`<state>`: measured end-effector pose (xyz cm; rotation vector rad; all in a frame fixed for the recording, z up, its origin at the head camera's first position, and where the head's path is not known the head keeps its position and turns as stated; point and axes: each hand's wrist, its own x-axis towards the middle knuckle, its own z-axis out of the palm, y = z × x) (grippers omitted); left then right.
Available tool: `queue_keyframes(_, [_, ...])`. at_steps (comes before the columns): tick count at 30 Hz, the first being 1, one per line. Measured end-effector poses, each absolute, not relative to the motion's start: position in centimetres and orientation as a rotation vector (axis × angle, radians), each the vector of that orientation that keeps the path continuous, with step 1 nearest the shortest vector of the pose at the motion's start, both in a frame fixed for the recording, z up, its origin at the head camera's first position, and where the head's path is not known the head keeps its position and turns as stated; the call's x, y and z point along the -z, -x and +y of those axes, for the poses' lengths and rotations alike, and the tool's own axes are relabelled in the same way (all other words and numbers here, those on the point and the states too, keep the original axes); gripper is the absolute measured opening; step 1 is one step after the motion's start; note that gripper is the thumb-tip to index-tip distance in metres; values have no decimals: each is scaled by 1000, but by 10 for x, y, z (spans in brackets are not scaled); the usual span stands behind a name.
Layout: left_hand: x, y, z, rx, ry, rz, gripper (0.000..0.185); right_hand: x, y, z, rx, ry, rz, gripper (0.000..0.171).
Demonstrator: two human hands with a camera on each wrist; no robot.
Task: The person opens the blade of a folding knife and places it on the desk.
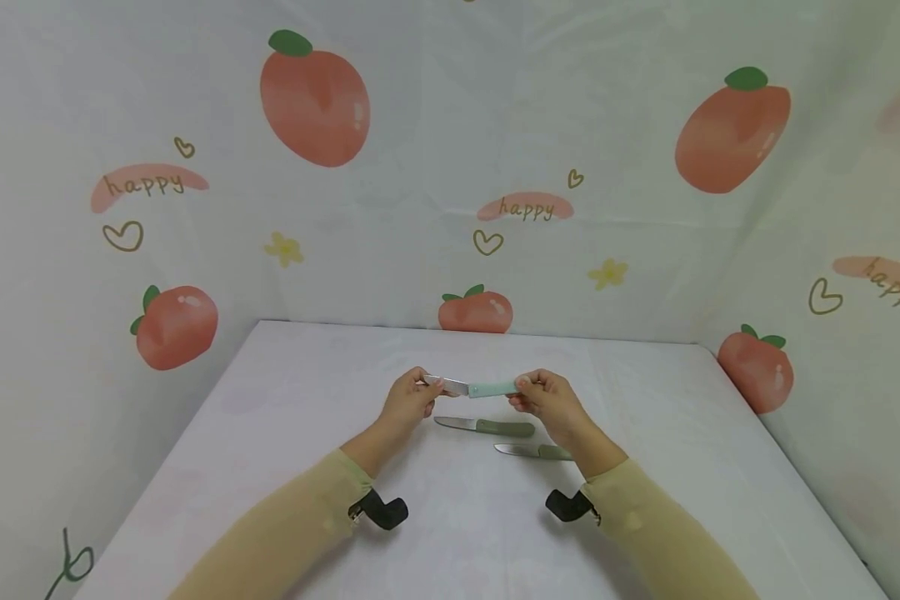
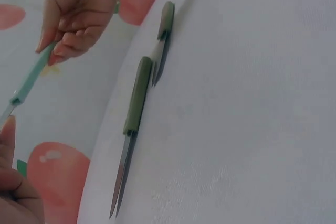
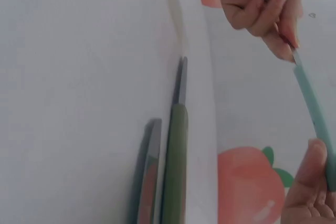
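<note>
A folding knife with a mint-green handle point(image 1: 492, 389) is held level above the table between both hands, its blade unfolded. My left hand point(image 1: 407, 395) pinches the blade point(image 1: 453, 386) between thumb and fingers. The far end of the handle is gripped by my right hand point(image 1: 546, 398). Below on the table lie two knives with olive-green handles, both unfolded, blades toward the left. The farther knife point(image 1: 505, 428) shows whole in the head view; the nearer knife point(image 1: 555, 452) is partly covered there by the right wrist. In the left wrist view the mint handle point(image 2: 32, 74) spans between the hands.
A white cloth covers the table point(image 1: 307, 358). Behind it hangs a pale curtain point(image 1: 420, 250) printed with fruit, hearts and the word "happy". Black camera mounts point(image 1: 385, 510) stick out from both sleeves above the tabletop.
</note>
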<state>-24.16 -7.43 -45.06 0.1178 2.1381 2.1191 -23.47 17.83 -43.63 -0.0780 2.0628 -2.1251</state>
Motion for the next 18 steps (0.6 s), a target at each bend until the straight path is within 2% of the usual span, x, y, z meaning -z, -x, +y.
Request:
queue_keyframes(11, [452,241,-57,-2416,68,2027,17,441,235,165,2407,-83,1868,8])
queue_keyframes(18, [450,240,-65,-2340,-23,2043,15,440,235,171,2320,-7,1993,13])
